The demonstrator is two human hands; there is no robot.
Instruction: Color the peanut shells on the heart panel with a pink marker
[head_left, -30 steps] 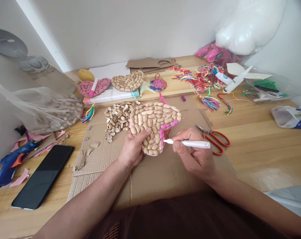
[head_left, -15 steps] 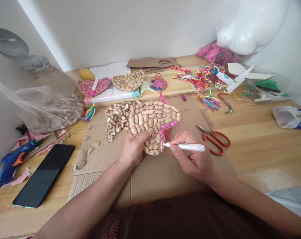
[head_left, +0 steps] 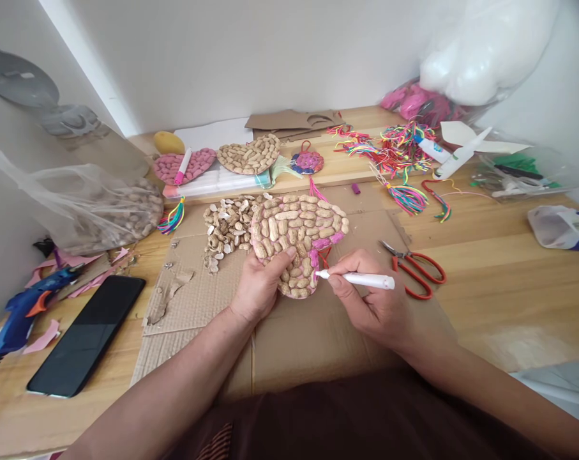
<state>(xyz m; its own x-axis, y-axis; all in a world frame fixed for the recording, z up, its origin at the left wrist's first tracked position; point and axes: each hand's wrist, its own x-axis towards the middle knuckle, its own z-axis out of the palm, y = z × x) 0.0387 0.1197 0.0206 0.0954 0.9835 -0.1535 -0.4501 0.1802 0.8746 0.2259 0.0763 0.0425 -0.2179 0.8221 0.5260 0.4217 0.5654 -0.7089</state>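
Note:
My left hand (head_left: 260, 284) grips the lower left edge of a peanut-shell plaque (head_left: 299, 220), thumb on top and fingers hidden beneath. The plaque is covered in tan shells, with several along its right side coloured magenta. In my right hand (head_left: 370, 294) is a white marker pen (head_left: 366, 280), pinched between thumb and fingers. Its tip touches, or nearly touches, a shell on the plaque's lower right edge. A purple pen cap (head_left: 355, 188) lies on the cardboard sheet (head_left: 313, 348) beyond. Broken peanut shells (head_left: 226, 230) are heaped to the plaque's left.
Red-handled scissors (head_left: 416, 268) lie to the right. At left are a phone (head_left: 88, 335), a blue glue gun (head_left: 30, 306) and a bag of peanuts (head_left: 107, 214). Behind stand a pink shell heart (head_left: 198, 165), a tan shell heart (head_left: 248, 155) and colourful tassels (head_left: 406, 198).
The marker tip has moved slightly up along the plaque's right edge. The whole view has shifted a little; both hands keep their holds.

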